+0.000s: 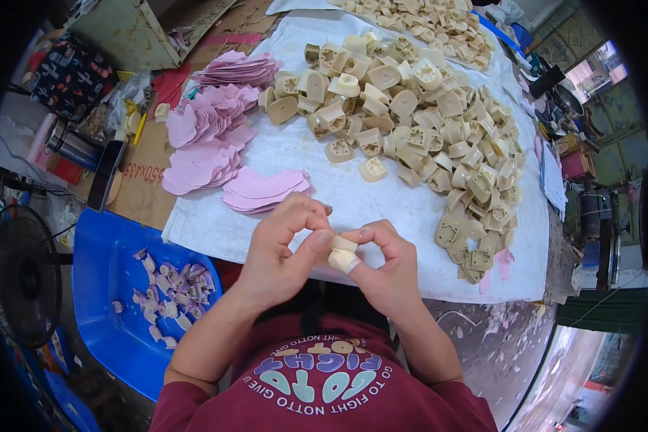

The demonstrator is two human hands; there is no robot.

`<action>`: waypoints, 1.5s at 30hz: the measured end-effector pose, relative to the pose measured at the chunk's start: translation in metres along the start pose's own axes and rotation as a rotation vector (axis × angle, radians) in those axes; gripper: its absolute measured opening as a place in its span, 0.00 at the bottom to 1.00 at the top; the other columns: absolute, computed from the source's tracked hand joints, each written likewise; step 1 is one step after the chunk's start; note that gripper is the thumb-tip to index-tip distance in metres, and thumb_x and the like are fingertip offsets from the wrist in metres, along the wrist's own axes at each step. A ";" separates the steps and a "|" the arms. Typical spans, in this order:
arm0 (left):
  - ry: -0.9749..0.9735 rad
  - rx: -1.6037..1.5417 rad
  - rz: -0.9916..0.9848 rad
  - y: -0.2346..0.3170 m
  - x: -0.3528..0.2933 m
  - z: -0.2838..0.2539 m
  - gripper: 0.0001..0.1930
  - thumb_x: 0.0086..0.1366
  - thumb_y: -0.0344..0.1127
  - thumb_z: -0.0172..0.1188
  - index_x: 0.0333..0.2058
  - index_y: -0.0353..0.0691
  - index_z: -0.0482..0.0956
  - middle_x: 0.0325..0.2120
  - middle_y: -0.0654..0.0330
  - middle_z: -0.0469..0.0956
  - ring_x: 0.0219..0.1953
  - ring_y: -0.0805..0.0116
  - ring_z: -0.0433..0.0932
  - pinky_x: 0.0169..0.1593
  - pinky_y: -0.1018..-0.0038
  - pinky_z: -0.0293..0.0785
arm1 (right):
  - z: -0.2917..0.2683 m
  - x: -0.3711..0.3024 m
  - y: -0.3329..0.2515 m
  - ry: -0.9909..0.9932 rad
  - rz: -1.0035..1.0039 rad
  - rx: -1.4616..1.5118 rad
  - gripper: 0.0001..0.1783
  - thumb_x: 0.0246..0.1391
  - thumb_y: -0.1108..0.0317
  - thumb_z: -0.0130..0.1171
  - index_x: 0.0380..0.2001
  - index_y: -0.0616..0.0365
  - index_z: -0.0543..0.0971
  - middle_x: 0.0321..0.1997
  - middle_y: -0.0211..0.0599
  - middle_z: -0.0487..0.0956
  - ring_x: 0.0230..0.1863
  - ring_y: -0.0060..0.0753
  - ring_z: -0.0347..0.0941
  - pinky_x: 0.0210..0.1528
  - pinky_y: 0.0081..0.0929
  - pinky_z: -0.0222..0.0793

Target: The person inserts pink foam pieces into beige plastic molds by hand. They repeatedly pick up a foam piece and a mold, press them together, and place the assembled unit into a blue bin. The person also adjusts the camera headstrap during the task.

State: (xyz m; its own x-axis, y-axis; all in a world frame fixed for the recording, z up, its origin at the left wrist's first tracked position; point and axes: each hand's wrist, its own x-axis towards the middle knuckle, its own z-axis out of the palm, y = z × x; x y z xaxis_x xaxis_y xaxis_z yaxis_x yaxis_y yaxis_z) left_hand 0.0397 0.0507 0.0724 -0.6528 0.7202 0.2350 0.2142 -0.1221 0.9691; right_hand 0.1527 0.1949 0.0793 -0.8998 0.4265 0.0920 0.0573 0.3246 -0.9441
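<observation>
In front of my chest, at the near edge of the white-covered table, I hold a small cream shoe heel (344,245). My right hand (390,268) grips it between thumb and fingers, and something pale shows at that thumb's tip. My left hand (286,248) is curled, its thumb against the heel's left side. Just beyond the left hand lies a fanned stack of pink curved cut pieces (263,191). A large heap of beige shoe heels (410,108) spreads over the table ahead and to the right.
More pink stacks (209,119) lie at the left on cardboard (140,183). A blue basin (97,302) at lower left holds several pink-and-cream pieces. Beside it stands a black fan (23,273). A phone (108,175) is propped by a dark flask (79,144).
</observation>
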 end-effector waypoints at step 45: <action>0.154 0.299 0.324 0.000 -0.012 0.019 0.13 0.52 0.15 0.60 0.35 0.35 0.72 0.39 0.48 0.75 0.36 0.56 0.79 0.34 0.73 0.77 | 0.010 0.000 0.011 0.095 -0.340 0.052 0.13 0.49 0.77 0.62 0.40 0.60 0.77 0.47 0.43 0.78 0.54 0.44 0.74 0.55 0.37 0.69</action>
State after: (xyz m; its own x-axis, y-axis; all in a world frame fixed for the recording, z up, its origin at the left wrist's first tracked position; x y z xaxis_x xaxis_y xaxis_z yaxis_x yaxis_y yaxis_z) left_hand 0.0612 0.0556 0.0679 -0.6132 0.5644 0.5526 0.6101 -0.1060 0.7852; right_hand 0.1486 0.1900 0.0655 -0.8193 0.3790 0.4302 -0.2628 0.4188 -0.8692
